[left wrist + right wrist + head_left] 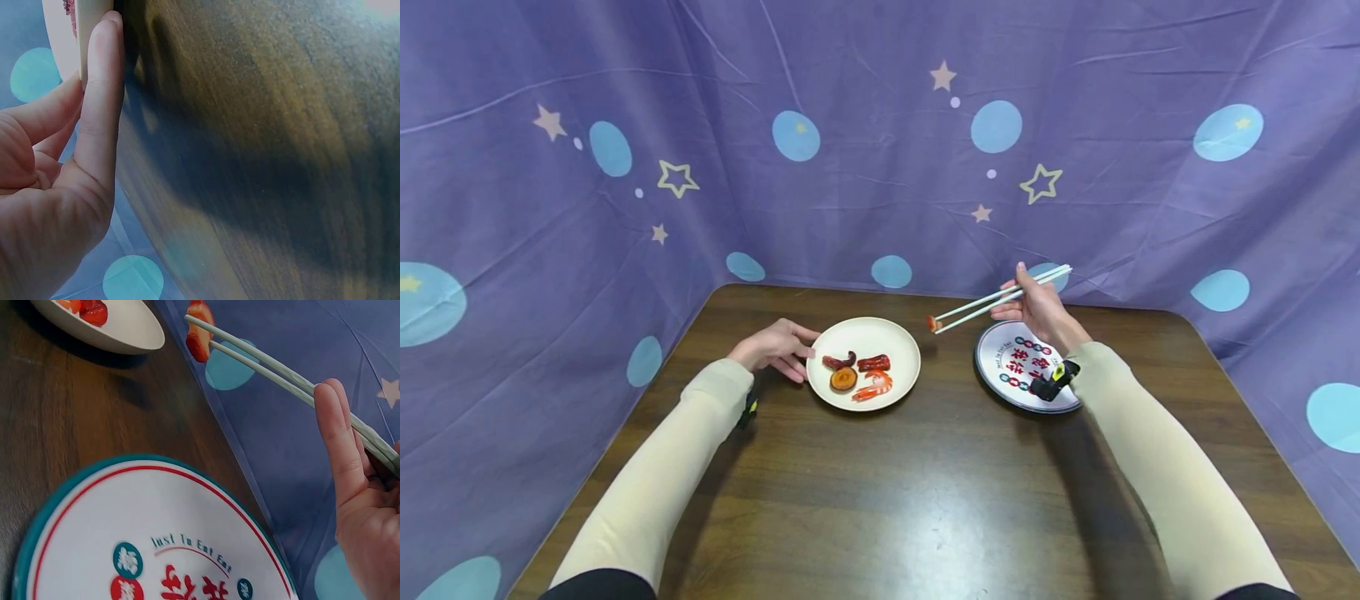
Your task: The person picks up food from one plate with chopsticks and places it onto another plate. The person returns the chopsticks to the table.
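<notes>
My left hand (777,348) pinches the left rim of a round cream plate (898,337); the left wrist view shows a finger (100,100) along its underside. On the plate lie a curled shrimp (874,386), a dark red chunk (874,363), a curled dark red tentacle-like piece (835,362) and a round orange slice with a dark rim (843,380). My right hand (1037,304) holds pale green chopsticks (262,362). Their tips grip a small red and orange food piece (199,331), raised right of the cream plate.
A white plate with a dark rim and red lettering (1000,354) sits on the right of the wooden table (880,483), below my right hand. A purple cloth with stars and blue spots (880,167) hangs behind the table and along its sides.
</notes>
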{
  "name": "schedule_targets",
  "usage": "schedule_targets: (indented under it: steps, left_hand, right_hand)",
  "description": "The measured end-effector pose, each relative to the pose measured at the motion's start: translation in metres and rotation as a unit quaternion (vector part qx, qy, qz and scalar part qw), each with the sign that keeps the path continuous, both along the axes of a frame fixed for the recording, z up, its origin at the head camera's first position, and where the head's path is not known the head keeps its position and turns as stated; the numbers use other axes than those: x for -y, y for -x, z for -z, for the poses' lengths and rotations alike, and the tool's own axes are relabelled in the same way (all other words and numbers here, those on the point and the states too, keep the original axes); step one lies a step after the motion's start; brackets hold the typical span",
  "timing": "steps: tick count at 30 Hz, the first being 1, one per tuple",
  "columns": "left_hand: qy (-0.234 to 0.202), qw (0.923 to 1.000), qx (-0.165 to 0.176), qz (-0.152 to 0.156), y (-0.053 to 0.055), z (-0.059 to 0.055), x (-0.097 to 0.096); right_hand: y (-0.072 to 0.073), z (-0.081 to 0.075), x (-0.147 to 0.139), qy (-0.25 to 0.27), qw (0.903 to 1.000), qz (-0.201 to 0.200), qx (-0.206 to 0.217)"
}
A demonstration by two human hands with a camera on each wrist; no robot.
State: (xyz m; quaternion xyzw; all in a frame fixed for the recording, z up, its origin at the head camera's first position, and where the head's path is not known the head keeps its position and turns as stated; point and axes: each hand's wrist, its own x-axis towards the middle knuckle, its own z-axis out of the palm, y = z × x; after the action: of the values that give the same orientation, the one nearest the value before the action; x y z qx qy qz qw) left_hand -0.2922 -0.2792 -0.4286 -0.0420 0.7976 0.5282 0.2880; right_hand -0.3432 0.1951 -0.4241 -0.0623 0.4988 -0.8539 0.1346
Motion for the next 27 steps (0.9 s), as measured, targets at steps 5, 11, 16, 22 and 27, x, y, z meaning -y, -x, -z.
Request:
schedule_targets:
  steps: [5,11,16,22,27]
  left_hand:
    - [0.003,1.0,0.003,-0.002,0.0,0.001,0.0]
    - [0.001,1.0,-0.002,-0.001,-0.002,0.001,0.001]
    - [-0.003,1.0,-0.006,-0.001,-0.002,0.001,0.001]
    - [-0.005,0.9999,-0.009,0.0,-0.002,0.001,0.0]
    - [-0.004,0.9999,-0.012,0.002,-0.001,0.002,0.001]
  right_hand:
    - [0.0,0.002,0.011,0.014,0.9999,-0.004,0.0]
    - [0.0,0.002,0.027,0.002,1.0,0.004,0.002]
    - [0.003,0.004,0.039,-0.012,0.9997,0.015,0.012]
    - [0.004,0.007,0.051,-0.028,0.9993,0.022,0.015]
    - [0.004,0.01,0.06,-0.044,0.9987,0.024,0.009]
